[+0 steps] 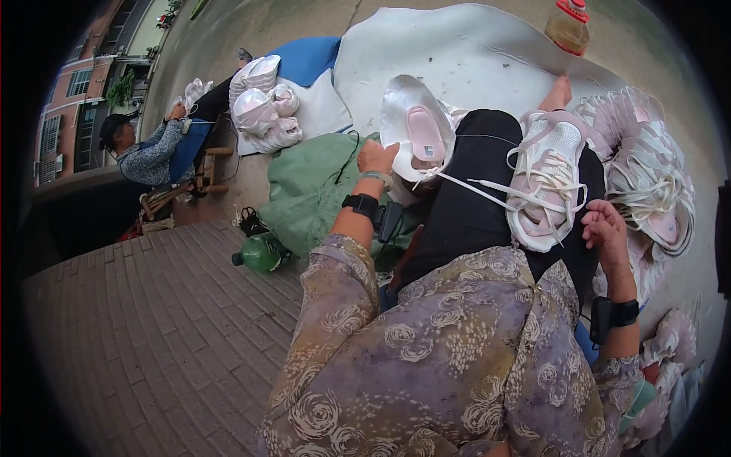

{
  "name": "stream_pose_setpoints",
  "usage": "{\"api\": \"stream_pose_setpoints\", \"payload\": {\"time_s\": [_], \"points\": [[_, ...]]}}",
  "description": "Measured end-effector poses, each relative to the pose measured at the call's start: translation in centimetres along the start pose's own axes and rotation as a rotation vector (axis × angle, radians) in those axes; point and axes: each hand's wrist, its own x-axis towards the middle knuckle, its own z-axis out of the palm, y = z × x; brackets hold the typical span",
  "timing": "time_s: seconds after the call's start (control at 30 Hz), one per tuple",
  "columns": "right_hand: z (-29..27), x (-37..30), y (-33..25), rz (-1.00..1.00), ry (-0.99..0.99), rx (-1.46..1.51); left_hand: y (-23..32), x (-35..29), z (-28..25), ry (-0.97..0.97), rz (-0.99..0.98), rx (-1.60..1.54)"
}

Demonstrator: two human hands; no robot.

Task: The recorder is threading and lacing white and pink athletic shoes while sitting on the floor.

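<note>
Found white-and-pink sneaker (544, 179) right of centre in the frame, lying on black trousers (483, 161), mesh toe toward the upper edge, opening toward the lower. Judged to be set on the lap for firm backing, laced face up and within reach. Observed right hand (605, 226) just beside the sneaker's right flank, fingers bent and loosely parted; cannot confirm a pinch on any lace. Observed left hand (378, 158) near centre, well apart from the sneaker, close against the left rim of second shoe (400, 114), fingers curled inward; cannot tell what, if anything, is pinched. Possibly placed there to steady the second shoe, with pink insole (425, 131) in view. Noted white lace (477, 192) stretched between second shoe and sneaker. Located heaped shoes (655, 179) at right of the frame, on the right hand's side, presumably for easy reach. Noted pale sheet (457, 46) at upper centre, probably laid as ground cover.
</note>
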Motion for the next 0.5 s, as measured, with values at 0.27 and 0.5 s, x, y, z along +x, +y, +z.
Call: {"api": "stream_pose_setpoints", "payload": {"time_s": [0.27,0.5], "points": [[2.6,-0.1,0.1,-0.263,-0.096,-0.619,-3.9,2.7,1.3,-0.158,-0.163,-0.321],[2.0,0.4,0.7,-0.298,-0.016,-0.664,6.8,0.4,-4.6,0.252,0.537,-0.03]]}}
